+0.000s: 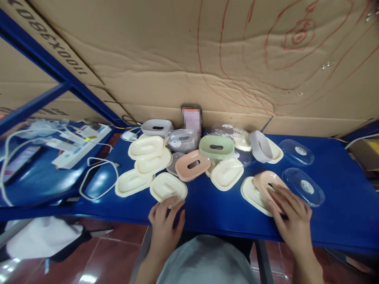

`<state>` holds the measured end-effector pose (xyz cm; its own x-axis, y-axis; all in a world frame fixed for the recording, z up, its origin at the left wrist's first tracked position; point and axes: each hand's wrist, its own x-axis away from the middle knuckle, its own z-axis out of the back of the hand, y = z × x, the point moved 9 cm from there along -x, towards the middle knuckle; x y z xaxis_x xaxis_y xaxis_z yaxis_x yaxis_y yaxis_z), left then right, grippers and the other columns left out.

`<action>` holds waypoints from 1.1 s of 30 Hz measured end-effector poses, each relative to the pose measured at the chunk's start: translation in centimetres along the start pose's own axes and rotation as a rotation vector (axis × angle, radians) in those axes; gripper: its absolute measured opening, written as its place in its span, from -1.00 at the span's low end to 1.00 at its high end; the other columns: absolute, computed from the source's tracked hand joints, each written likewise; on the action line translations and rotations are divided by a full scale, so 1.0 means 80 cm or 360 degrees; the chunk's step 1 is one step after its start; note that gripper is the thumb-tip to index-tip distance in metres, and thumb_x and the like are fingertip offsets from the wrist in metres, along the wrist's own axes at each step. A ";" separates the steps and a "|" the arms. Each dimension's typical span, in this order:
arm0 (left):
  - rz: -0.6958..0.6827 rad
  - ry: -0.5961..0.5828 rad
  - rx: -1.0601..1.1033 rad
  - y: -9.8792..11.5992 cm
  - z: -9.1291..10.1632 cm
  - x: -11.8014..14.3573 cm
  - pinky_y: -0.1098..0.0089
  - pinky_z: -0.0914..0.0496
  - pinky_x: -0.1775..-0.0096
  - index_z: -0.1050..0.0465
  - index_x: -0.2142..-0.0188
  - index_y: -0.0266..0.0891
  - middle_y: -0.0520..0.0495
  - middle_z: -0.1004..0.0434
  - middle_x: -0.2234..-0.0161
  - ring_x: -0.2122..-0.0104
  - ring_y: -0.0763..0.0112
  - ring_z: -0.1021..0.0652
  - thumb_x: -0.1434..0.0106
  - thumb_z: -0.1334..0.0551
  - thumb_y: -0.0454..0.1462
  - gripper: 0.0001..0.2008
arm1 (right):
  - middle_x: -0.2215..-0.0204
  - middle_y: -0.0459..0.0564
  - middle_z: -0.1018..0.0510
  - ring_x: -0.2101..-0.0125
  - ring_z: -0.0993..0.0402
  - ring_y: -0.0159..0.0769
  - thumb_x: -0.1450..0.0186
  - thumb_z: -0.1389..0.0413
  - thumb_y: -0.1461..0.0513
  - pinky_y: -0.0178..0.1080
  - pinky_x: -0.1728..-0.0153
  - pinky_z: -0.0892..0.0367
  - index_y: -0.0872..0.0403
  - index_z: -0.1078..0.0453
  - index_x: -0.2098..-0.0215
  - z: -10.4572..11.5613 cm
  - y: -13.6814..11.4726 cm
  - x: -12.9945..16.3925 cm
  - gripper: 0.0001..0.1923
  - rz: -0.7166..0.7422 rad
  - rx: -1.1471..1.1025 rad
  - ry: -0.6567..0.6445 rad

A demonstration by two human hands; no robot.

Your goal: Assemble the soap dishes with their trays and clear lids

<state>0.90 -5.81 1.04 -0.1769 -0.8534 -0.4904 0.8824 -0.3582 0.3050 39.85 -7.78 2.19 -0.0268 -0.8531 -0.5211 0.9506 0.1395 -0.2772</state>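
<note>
Grey cloth of the person's shirt [207,260] lies nearest, at the edge of a blue table [340,221]. On the far left is a white power strip [69,157] with cables around it. Next to the right, two cream lids [146,148] overlap, with another cream lid [134,183] on their near side. A grey box [164,127] sits on the far side of these.

Right of the third lid, at the near side, the left hand [167,219] has its curled fingertips at the near rim of a cream tray [166,183]; the fingers are blurred, so I cannot tell whether they pinch it. Beyond, a clear cover [174,144] stands just left of a phone [192,118], which is upright against cardboard [148,79]. On the near side of the phone are an orange box [182,167] and, to its right, a green box [207,146].

Toward the near right, the right hand [293,209] grips a peach box [262,181], fingers over its top, above a cream base [250,193] on the table. Farther off, a pale grey box [257,146] leans on its side. At the right, two clear lids [315,193] lie near and far.
</note>
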 end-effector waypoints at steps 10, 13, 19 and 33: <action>-0.0211 -0.0232 0.0262 0.050 -0.004 0.006 0.20 -0.37 -0.08 -0.55 -0.13 -0.15 -0.19 -0.67 -0.08 -0.05 0.20 -0.64 -0.47 -0.20 -0.47 -0.66 | -0.12 0.12 -0.67 -0.15 -0.60 -0.01 -0.58 -0.03 0.15 0.20 -0.37 -0.19 0.03 -0.54 -0.19 -0.007 0.040 -0.013 -0.66 -0.0117 0.0078 0.0088; -0.0326 -0.0315 0.0328 0.061 -0.005 0.012 0.21 -0.42 -0.13 -0.51 -0.22 -0.15 -0.22 -0.63 -0.15 -0.12 0.19 -0.61 -0.45 -0.16 -0.51 -0.56 | -0.26 0.16 -0.57 -0.30 -0.47 0.05 -0.58 0.04 0.19 0.28 -0.42 -0.11 0.01 -0.46 -0.30 -0.011 0.033 -0.015 -0.58 -0.0141 0.0043 0.0081; -0.0160 -0.0163 0.0082 0.013 0.007 0.000 -0.04 -0.30 -0.25 -0.52 -0.16 -0.12 -0.28 -0.58 -0.20 -0.23 -0.01 -0.56 -0.41 -0.23 -0.46 -0.61 | -0.24 0.08 -0.59 -0.29 -0.48 0.03 -0.50 -0.04 0.31 0.21 -0.37 -0.25 -0.11 -0.36 -0.39 -0.029 -0.050 -0.013 -0.48 0.0178 -0.0258 -0.0070; -0.0273 -0.0267 0.0381 0.061 0.004 0.004 0.16 -0.38 -0.02 -0.60 0.04 -0.14 -0.12 -0.70 0.07 0.10 0.22 -0.63 -0.46 -0.32 -0.35 -0.87 | -0.23 0.05 -0.60 -0.24 -0.50 -0.11 -0.56 0.03 0.35 0.16 -0.44 0.00 -0.12 -0.17 -0.52 -0.097 -0.166 -0.029 -0.39 0.0462 -0.0396 -0.0519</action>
<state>4.99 -7.97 2.61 -0.4009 -0.8161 -0.4162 0.7095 -0.5640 0.4225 24.92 -3.78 0.79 0.3635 -0.8687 -0.3366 0.8009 0.4760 -0.3633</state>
